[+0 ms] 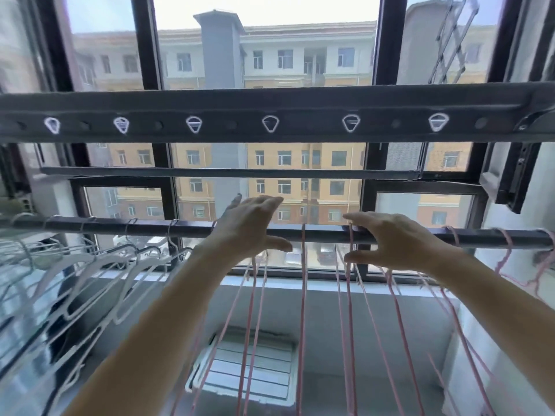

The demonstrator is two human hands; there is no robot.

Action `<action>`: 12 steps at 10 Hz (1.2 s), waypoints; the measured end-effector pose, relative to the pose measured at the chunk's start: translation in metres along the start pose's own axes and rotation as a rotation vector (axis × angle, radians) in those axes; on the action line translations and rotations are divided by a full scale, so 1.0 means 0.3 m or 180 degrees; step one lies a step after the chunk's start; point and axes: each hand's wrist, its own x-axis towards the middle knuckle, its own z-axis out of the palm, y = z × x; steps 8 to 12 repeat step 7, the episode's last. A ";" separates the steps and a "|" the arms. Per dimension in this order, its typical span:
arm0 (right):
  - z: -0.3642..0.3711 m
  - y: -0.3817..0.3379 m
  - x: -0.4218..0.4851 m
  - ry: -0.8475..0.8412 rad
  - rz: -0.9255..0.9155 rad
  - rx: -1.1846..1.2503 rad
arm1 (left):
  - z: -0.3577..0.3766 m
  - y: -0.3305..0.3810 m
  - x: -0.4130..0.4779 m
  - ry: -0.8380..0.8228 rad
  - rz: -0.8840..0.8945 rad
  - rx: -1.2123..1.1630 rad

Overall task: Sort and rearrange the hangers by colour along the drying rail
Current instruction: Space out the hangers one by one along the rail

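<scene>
Beyond both hands stands the big dark-framed window (147,40). The drying rail (111,226) runs across at finger height, behind the left hand (252,225) and the right hand (399,240). The white hangers (78,261) bunch along it, well out to the left of the left hand. The pink hangers (303,295) hang between the two hands, under them, and on past the right hand (their hooks are blurred). Both hands are released, fingers spread above the rail and thumbs below it, grasping nothing.
</scene>
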 end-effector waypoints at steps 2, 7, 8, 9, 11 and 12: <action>0.009 0.012 -0.009 -0.0029 0.0156 -0.0109 | -0.010 -0.138 -0.069 -0.0394 -0.0277 -0.0217; -0.084 -0.102 -0.109 0.0267 0.0475 0.0297 | -0.081 -0.130 -0.178 -0.0267 0.0112 -0.0173; -0.084 -0.102 -0.109 0.0267 0.0475 0.0297 | -0.081 -0.130 -0.178 -0.0267 0.0112 -0.0173; -0.084 -0.102 -0.109 0.0267 0.0475 0.0297 | -0.081 -0.130 -0.178 -0.0267 0.0112 -0.0173; -0.084 -0.102 -0.109 0.0267 0.0475 0.0297 | -0.081 -0.130 -0.178 -0.0267 0.0112 -0.0173; -0.084 -0.102 -0.109 0.0267 0.0475 0.0297 | -0.081 -0.130 -0.178 -0.0267 0.0112 -0.0173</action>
